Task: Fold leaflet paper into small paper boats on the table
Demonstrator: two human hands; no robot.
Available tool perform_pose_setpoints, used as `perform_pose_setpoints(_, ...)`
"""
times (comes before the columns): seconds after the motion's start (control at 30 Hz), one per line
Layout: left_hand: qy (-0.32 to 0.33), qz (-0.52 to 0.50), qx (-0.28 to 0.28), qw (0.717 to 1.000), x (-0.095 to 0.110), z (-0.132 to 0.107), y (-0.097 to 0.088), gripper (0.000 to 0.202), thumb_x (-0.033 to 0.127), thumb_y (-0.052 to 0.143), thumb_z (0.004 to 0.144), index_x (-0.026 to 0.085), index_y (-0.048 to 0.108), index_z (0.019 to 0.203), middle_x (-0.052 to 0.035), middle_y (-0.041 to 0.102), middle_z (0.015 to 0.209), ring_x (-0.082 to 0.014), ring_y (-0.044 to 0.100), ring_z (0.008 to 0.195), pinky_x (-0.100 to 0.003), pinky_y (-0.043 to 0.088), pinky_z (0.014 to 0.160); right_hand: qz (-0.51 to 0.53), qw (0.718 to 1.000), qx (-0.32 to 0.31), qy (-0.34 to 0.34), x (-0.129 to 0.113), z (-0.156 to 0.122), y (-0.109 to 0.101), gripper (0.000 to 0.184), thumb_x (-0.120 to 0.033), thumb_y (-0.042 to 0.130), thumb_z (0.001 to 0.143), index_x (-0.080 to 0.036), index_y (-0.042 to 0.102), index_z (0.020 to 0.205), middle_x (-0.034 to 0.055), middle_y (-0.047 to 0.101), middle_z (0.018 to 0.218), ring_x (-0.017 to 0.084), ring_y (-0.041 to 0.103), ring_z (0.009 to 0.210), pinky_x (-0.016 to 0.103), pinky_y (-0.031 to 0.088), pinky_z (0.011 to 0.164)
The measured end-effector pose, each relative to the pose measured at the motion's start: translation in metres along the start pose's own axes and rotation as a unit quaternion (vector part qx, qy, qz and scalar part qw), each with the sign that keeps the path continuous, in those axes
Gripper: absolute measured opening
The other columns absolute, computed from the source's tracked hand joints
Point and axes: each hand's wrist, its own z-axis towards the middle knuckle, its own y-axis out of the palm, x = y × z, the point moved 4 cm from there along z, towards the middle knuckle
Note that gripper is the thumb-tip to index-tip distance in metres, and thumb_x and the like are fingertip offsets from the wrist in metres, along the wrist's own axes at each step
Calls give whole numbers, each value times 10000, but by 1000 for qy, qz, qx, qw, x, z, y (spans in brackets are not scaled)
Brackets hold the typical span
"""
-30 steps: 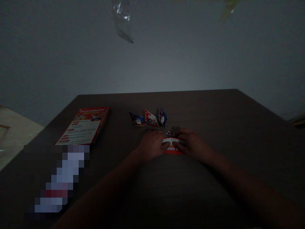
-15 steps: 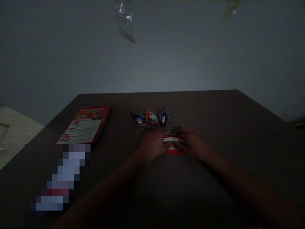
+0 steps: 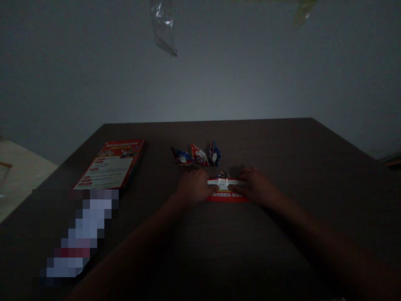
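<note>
A sheet of red and white printed paper (image 3: 224, 195), partly folded, lies flat on the dark table before me. Its folded edge shows a white strip, and a small dark peak of paper rises behind it. At its left end my left hand (image 3: 194, 184) is closed on the paper, thumb pressing on the fold. My right hand (image 3: 257, 186) grips the other end in the same way, its thumb also on the fold. Both hands' undersides are hidden. Just beyond the hands stand folded paper boats: a blue one (image 3: 182, 157), a red one (image 3: 199, 155) and another blue one (image 3: 215, 154).
To the left lies a stack of red and white printed leaflets (image 3: 109, 167). In front of it is a blurred-out pale object (image 3: 87, 221). The wooden table (image 3: 275, 142) meets a grey wall, where a clear plastic bag (image 3: 164, 27) hangs.
My hands have slid apart along the fold, left hand to the left and right hand slightly to the right. More of the paper's white strip and red printed part shows between them.
</note>
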Motion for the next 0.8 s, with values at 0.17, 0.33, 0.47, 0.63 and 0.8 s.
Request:
perform_pose_setpoints(0.17, -12, -11, -22, 1000, -9, 0, -1, 392, 544, 540, 726, 176, 674, 734, -87, 659, 751, -217, 617, 721, -286, 405, 614, -4, 999, -21, 34, 7, -2, -3, 410, -552, 537, 778, -172, 660, 686, 99, 617, 797, 254, 550, 816, 342, 386, 679)
perform_pose_setpoints(0.33, -28, -23, -41, 999, -15, 0, -1, 410, 553, 541, 708, 172, 688, 740, -78, 652, 715, -204, 601, 667, -275, 376, 567, -5, 997, -34, 64, 16, -7, -8, 413, -566, 543, 756, -185, 652, 644, 78, 632, 750, 228, 567, 741, 310, 353, 613)
perform_pose_setpoints(0.47, -26, -42, -63, 997, -25, 0, -1, 422, 576, 531, 691, 191, 700, 720, -46, 641, 660, -178, 576, 606, -253, 316, 496, 22, 995, -56, 82, 24, -11, -10, 389, -551, 553, 751, -188, 678, 686, 65, 663, 754, 206, 585, 706, 285, 353, 577)
perform_pose_setpoints(0.63, -13, -43, -78, 996, -33, -1, -2, 429, 575, 508, 709, 195, 705, 672, -20, 584, 553, -157, 537, 554, -243, 273, 471, 46, 993, -59, 91, 30, -14, -13, 350, -514, 563, 753, -197, 712, 748, 67, 682, 816, 201, 606, 715, 276, 376, 574)
perform_pose_setpoints(0.8, -21, -72, -90, 993, -40, 1, -2, 402, 554, 550, 684, 181, 697, 659, -11, 580, 548, -146, 528, 562, -233, 285, 476, 59, 991, -66, 100, 34, -16, -13, 309, -474, 578, 749, -194, 709, 763, 67, 688, 818, 203, 617, 720, 271, 399, 564)
